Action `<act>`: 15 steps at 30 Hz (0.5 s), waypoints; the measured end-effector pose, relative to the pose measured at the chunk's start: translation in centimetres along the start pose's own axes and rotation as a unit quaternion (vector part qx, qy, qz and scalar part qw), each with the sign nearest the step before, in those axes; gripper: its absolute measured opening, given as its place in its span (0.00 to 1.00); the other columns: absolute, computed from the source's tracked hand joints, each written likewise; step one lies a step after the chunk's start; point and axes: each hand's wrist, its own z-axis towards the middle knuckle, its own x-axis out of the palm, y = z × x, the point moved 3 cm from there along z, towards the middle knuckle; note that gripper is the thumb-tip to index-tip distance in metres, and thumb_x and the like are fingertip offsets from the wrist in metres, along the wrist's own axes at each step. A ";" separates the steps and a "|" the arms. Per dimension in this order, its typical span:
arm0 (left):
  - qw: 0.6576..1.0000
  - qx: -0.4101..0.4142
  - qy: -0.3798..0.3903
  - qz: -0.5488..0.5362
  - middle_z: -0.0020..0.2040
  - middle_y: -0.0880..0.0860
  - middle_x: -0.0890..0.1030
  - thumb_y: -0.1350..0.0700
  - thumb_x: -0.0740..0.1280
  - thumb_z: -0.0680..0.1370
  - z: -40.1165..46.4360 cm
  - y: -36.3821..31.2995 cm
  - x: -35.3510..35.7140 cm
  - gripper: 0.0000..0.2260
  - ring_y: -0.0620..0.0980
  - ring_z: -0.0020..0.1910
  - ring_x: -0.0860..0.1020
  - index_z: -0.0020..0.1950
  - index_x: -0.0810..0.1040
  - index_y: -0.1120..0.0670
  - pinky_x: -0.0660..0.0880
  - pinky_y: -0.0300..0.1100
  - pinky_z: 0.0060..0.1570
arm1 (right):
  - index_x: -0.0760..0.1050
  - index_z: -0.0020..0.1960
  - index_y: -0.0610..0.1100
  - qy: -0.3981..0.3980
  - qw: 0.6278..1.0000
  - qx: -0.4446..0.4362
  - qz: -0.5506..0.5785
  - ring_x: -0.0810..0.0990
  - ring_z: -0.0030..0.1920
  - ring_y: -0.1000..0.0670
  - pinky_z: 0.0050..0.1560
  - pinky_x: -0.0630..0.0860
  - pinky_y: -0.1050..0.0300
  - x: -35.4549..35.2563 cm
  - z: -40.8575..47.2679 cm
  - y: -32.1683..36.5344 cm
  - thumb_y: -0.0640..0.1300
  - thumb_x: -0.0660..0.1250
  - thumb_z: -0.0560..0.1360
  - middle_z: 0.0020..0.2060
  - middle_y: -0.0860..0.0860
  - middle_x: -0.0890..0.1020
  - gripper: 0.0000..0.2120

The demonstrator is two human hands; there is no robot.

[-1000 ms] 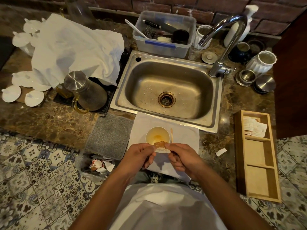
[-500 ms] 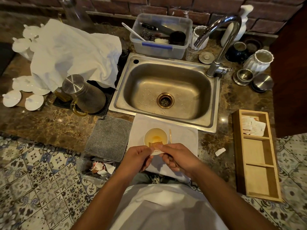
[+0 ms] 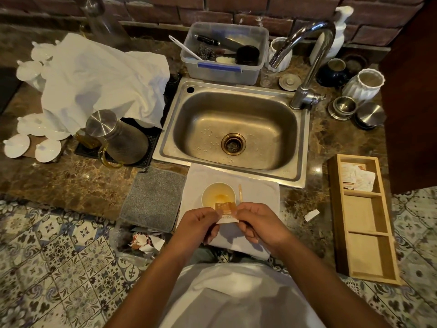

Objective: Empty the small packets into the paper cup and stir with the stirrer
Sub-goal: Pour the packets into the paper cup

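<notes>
Head view, progress: paper cup (image 3: 218, 194) already holds a yellowish deposit; more packets (image 3: 357, 178) remain in the wooden tray (image 3: 361, 254); stirrer (image 3: 240, 193) lies unused beside the cup; stirring judged outstanding.
Hands: left hand (image 3: 197, 226) and right hand (image 3: 261, 224) close together, each pinching one end of the small packet (image 3: 225, 212), held just over the cup's near rim.
Materials: packet thin, crinkled paper, orange and white; cup round, smooth; stirrer slim, flat, pale; white cloth (image 3: 260, 192) underneath, soft.
</notes>
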 end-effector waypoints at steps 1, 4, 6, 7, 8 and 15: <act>1.000 0.014 -0.001 0.000 0.29 0.56 0.74 0.56 0.67 0.81 0.0 -0.1 0.1 0.16 0.49 0.26 0.67 0.40 0.74 0.67 0.64 0.43 0.30 | 0.78 0.43 0.39 0.001 1.000 -0.014 0.004 0.65 0.22 0.52 0.21 0.61 0.60 -0.3 -0.1 0.2 0.36 0.66 0.80 0.27 0.46 0.74 0.08; 0.998 0.058 -0.003 0.003 0.32 0.57 0.76 0.55 0.69 0.80 0.2 -0.6 0.6 0.13 0.49 0.28 0.69 0.46 0.79 0.66 0.67 0.41 0.30 | 0.78 0.46 0.35 0.003 0.998 -0.064 -0.002 0.67 0.23 0.52 0.22 0.64 0.62 -1.2 -1.0 0.9 0.34 0.67 0.80 0.28 0.44 0.74 0.04; 0.996 0.083 0.004 0.017 0.33 0.57 0.78 0.56 0.69 0.80 0.3 -1.0 1.0 0.09 0.50 0.29 0.71 0.46 0.82 0.63 0.69 0.40 0.30 | 0.77 0.49 0.29 -0.015 0.997 -0.080 -0.020 0.68 0.24 0.52 0.23 0.65 0.61 -2.0 -1.4 1.0 0.34 0.68 0.79 0.27 0.46 0.75 0.06; 0.995 0.095 0.012 0.031 0.33 0.57 0.78 0.57 0.69 0.80 0.4 -1.2 1.5 0.08 0.50 0.30 0.71 0.46 0.82 0.62 0.70 0.40 0.31 | 0.76 0.50 0.28 -0.029 0.995 -0.086 -0.027 0.69 0.25 0.52 0.24 0.65 0.61 -2.6 -1.8 1.0 0.34 0.69 0.79 0.27 0.47 0.76 0.07; 0.994 0.102 0.020 0.043 0.33 0.57 0.79 0.57 0.69 0.80 0.5 -1.5 2.0 0.08 0.50 0.30 0.72 0.46 0.83 0.61 0.70 0.39 0.31 | 0.77 0.49 0.29 -0.044 0.994 -0.092 -0.030 0.69 0.26 0.52 0.24 0.66 0.60 -3.2 -2.1 1.0 0.35 0.70 0.79 0.27 0.47 0.77 0.07; 0.989 0.084 0.083 0.090 0.32 0.56 0.81 0.58 0.70 0.79 2.9 -1.8 7.4 0.06 0.48 0.27 0.73 0.48 0.84 0.60 0.70 0.38 0.27 | 0.81 0.38 0.47 -0.106 0.986 -0.116 -0.057 0.73 0.27 0.51 0.27 0.69 0.57 -7.5 -5.3 -0.4 0.42 0.70 0.80 0.29 0.48 0.80 0.12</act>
